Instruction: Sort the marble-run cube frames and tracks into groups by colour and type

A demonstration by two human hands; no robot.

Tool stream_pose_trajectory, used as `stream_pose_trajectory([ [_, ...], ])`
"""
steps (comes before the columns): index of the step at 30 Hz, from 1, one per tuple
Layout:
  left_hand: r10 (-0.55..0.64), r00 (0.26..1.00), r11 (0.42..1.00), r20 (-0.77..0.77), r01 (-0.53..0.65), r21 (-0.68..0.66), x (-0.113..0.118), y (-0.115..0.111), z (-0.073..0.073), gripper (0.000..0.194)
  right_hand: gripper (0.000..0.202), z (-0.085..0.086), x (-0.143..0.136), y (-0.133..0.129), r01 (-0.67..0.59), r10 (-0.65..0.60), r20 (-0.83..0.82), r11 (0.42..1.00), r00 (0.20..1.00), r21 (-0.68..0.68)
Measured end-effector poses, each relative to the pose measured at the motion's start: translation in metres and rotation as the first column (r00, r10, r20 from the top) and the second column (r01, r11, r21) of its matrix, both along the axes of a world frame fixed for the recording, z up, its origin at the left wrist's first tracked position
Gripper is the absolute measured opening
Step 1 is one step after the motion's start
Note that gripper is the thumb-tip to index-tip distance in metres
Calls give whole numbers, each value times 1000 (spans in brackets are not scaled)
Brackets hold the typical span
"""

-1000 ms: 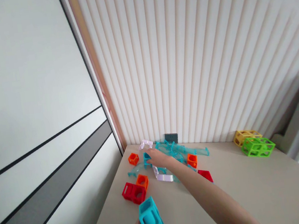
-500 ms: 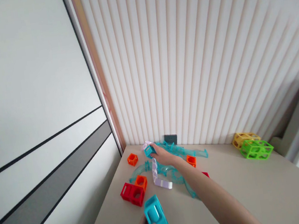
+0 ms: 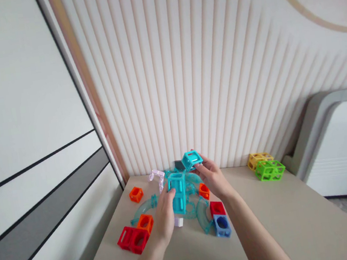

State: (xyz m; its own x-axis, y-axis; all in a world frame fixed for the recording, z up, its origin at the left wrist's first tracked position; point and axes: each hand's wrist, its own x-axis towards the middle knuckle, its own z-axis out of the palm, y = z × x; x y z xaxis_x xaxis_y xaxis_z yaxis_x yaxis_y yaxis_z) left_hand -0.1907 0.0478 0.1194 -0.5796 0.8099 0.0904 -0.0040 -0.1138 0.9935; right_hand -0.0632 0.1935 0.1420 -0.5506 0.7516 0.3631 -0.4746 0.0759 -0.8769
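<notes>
Turquoise plastic is in both hands: the left hand (image 3: 164, 213) grips a long block (image 3: 178, 194) by its left side, thumb across its front, while the right hand (image 3: 212, 176) pinches a small block (image 3: 192, 159) a little higher and to the right. Both blocks are over the back part of the table (image 3: 277, 223), close together; whether their corners touch cannot be told. Most of the left fingers are hidden behind the long block, and the small block covers part of a dark wall socket (image 3: 179, 165). Clear teal track pieces (image 3: 203, 215) run behind the long block, too tangled there to count. A lilac piece (image 3: 179, 222) shows only its pale end below the left hand's block. Both forearms are cut off by the bottom edge, as is a gold-rimmed round shape (image 3: 302, 11) by the top right corner.

Half a second ago the long block was down near the bottom edge and the small one was over the far left part of the table; now they are side by side. A blue block (image 3: 222, 225), earlier out of sight, shows beside the right forearm, touching a red block (image 3: 217, 208) that was mostly covered
</notes>
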Motion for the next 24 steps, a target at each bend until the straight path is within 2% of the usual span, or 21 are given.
stream_pose_trajectory([
  [3, -81, 990, 996, -111, 85, 27, 13, 29, 28, 42, 63, 7, 16, 1, 127, -129, -89, 992, 988, -26],
  [6, -150, 972, 985, -182, 162, 51, 25, 46, 39, 42, 58, 5, 28, 5, 233, -232, -108, 972, 967, -5],
  [9, -174, 965, 982, -196, 185, 37, 33, 56, 35, 42, 46, 2, 40, 12, 260, -255, -83, 965, 963, 43],
  [12, -198, 955, 977, -219, 211, 40, 36, 60, 30, 44, 43, 2, 51, 17, 248, -247, -27, 963, 969, 107],
  [18, -274, 918, 959, -288, 284, -8, 35, 56, 31, 46, 42, 14, 64, 16, 161, -177, 63, 966, 982, 202],
  [24, -283, 935, 956, -216, 293, 17, 42, 54, 25, 49, 40, 25, 63, 5, 115, -166, 154, 949, 974, 292],
])
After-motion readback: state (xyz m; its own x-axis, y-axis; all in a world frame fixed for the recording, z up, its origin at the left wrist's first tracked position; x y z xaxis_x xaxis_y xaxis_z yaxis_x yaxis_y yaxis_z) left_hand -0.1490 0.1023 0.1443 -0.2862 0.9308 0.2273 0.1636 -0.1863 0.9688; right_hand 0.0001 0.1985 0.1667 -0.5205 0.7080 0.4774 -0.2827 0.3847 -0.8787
